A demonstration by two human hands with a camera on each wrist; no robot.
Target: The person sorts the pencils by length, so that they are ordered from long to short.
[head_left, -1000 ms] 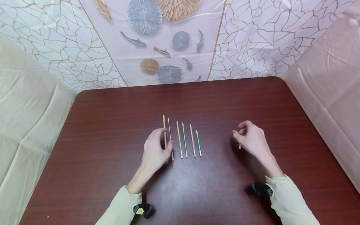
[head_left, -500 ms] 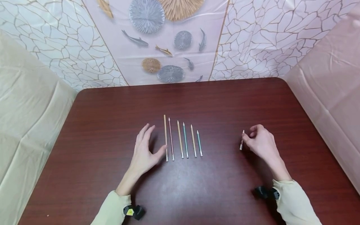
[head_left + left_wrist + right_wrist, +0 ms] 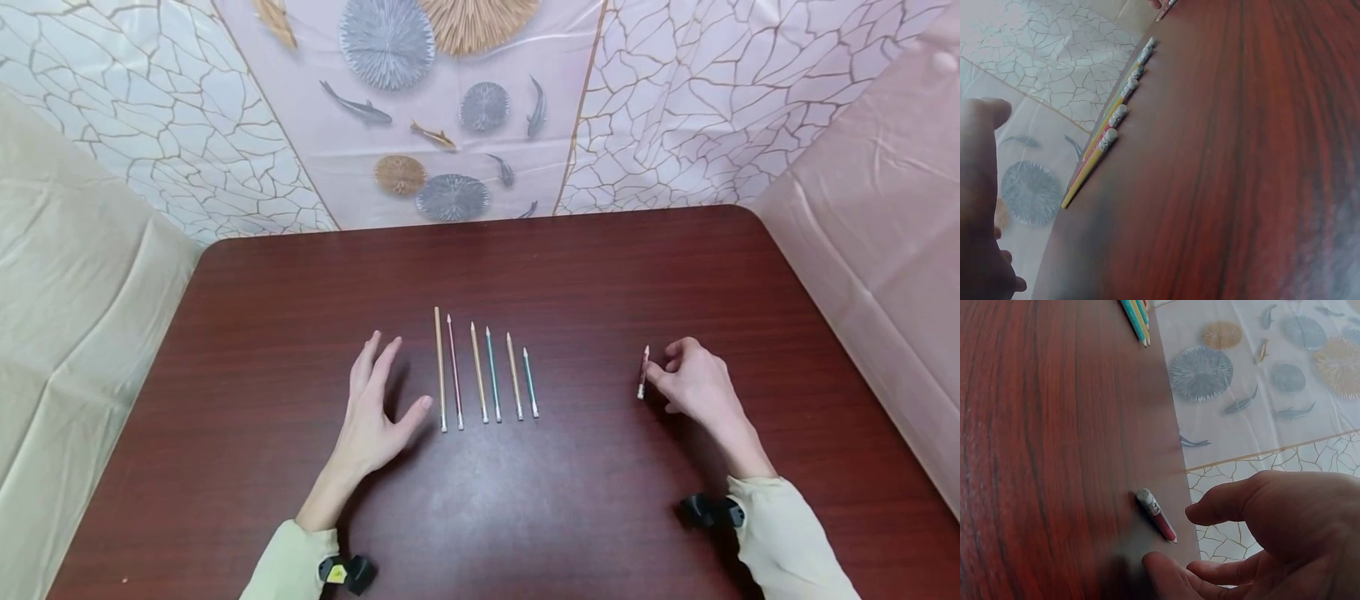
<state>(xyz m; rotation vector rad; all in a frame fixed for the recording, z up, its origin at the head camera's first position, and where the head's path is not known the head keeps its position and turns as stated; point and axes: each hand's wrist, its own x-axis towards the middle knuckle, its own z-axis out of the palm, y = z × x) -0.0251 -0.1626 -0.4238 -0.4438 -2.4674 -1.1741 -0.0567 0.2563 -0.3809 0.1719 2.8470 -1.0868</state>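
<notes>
Several eraser-tipped pencils lie side by side on the table, tips away from me. From left to right, they run from a long yellow pencil (image 3: 440,367) and a red pencil (image 3: 454,371) down to a short teal pencil (image 3: 531,383). My left hand (image 3: 371,421) hovers left of this row, fingers spread, holding nothing. Well to the right, a very short red pencil (image 3: 643,372) lies apart. Close on its right is my right hand (image 3: 697,383), fingers loosely bent; in the right wrist view a gap shows between the fingers and the stub (image 3: 1159,517).
The dark red-brown table (image 3: 480,517) has rounded far corners. Behind it hangs a patterned cloth (image 3: 480,167), with pale drapes (image 3: 870,233) at both sides. A black device (image 3: 712,511) is strapped to each wrist.
My left hand has drawn back leftward from the two leftmost pencils, uncovering them. My right hand has shifted right and let go of the short red pencil, which now lies exposed.
</notes>
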